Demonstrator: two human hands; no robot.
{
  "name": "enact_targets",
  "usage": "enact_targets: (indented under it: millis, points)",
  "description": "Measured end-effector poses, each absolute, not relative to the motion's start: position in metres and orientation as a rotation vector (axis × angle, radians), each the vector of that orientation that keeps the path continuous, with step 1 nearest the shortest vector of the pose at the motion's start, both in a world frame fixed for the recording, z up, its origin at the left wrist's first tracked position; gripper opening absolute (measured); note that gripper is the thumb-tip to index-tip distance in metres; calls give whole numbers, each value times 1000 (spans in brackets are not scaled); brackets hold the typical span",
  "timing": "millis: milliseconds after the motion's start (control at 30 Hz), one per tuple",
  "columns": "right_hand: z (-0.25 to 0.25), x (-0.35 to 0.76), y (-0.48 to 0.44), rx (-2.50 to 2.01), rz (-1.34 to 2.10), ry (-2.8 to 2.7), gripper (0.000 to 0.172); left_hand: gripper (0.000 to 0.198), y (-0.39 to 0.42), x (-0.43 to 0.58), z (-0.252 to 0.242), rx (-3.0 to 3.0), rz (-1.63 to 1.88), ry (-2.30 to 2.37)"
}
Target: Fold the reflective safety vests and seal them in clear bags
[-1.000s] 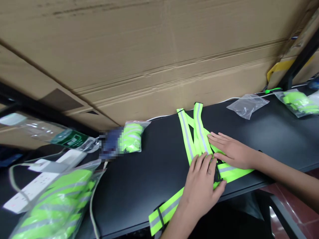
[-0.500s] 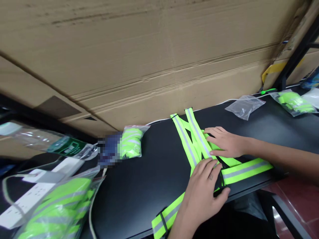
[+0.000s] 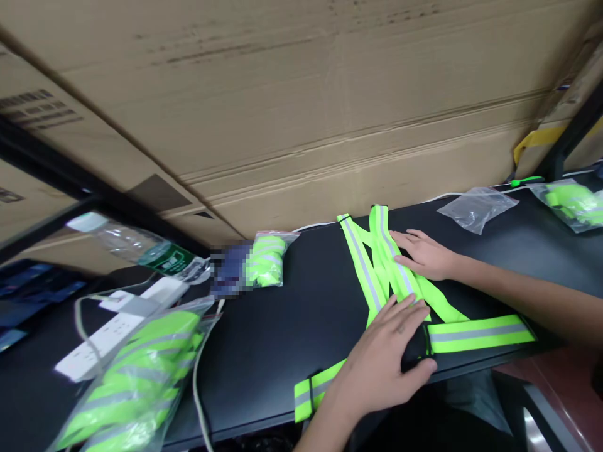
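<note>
A neon yellow-green reflective vest (image 3: 362, 263) made of elastic straps with grey stripes lies spread on the black table (image 3: 264, 339). Its two shoulder straps point toward the cardboard, and the waist band runs along the front edge. My left hand (image 3: 389, 355) lies over the lower middle of the straps, fingers stretched and thumb apart, hiding part of the band. Farther up, my right hand (image 3: 424, 254) rests its spread fingers on the right shoulder strap. A black buckle (image 3: 311, 392) shows on the left end of the band.
Bagged vests lie at the left front (image 3: 136, 376), back left (image 3: 268, 260) and far right (image 3: 575, 204). An empty clear bag (image 3: 478, 209) is behind my right hand. A white power strip (image 3: 122, 329), a plastic bottle (image 3: 141, 248) and a cable (image 3: 200, 389) crowd the left. Cardboard boxes (image 3: 330, 113) wall the back.
The view has shifted a little. My right hand has moved up along the right shoulder strap, which now looks wider and curved. My left hand stays over the lower middle.
</note>
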State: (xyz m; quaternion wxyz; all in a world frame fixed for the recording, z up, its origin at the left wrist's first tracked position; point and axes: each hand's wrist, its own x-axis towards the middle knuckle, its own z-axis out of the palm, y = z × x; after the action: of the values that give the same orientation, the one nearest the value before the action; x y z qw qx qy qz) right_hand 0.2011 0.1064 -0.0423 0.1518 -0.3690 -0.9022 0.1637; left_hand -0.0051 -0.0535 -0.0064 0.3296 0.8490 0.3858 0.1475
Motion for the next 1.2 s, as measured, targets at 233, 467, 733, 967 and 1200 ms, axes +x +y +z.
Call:
enact_targets:
  millis: [233,467,733,967,1200]
  points:
    - [-52,202,138,-1250,498,-2229,60,43,-32,-40,28,2150,449,1221]
    - [-67,172,225,-1280,813,-1970,49,36,61,-50,12,2417,439,1345]
    - [-72,166,250,-1175,1062,-1881,36,38,88,-43,-43,2509,410,1376]
    - [-74,177,261,-1337,899,-1887,35,43,86,-46,-46,2505,416,1366]
    - [-63,157,226,-1315,388,-2106,31,45,84,-45,-47,2503,401,1408]
